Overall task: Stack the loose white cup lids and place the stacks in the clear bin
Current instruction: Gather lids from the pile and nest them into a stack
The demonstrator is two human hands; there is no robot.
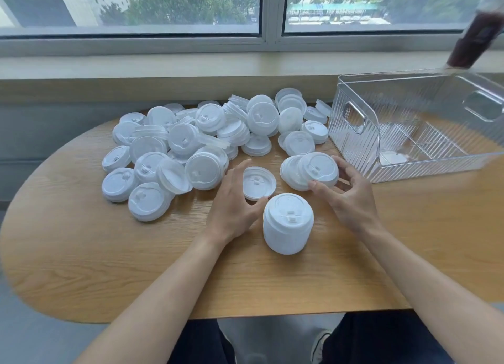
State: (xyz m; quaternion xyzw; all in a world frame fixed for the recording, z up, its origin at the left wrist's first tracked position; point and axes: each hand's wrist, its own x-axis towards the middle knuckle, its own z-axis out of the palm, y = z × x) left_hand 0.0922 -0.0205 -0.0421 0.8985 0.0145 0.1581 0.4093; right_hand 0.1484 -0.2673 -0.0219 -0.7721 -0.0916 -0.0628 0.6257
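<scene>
Loose lids (191,143): plain white throughout. The stack (288,223) before me: the same white. Bin (409,124): clear, with ribbed vertical lines on its walls. Surface (109,254): light tan wood grain. Bottle (476,34) behind the bin: dark brown. My trousers (381,339): dark.

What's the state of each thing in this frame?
Lid stack: upright on the table, untouched.
Single lid: flat on the table, left hand closing around it.
Small stack: lying tilted, right hand fingers curled round it.
Loose pile: unstacked.
Clear bin: open; what looks like one white lid inside.
Bottle: blurred, dark contents.
</scene>
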